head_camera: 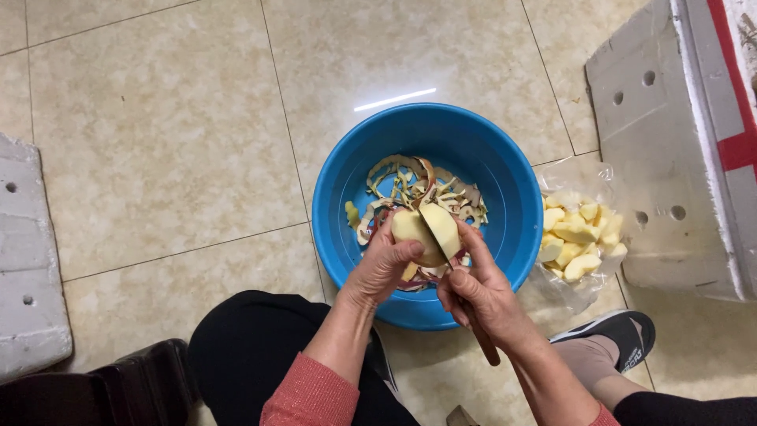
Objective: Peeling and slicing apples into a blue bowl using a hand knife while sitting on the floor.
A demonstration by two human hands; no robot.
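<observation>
While I sit over the basin (489, 170), I cut a peeled apple (426, 233).
My left hand (386, 264) cups the apple above the peels (414, 185); my right hand (477, 288) grips the knife (441, 241), its handle mostly hidden, blade sunk in the fruit.

Knife (438, 237) halves peeled apple (424, 230) (over blue basin (489, 162)).
</observation>
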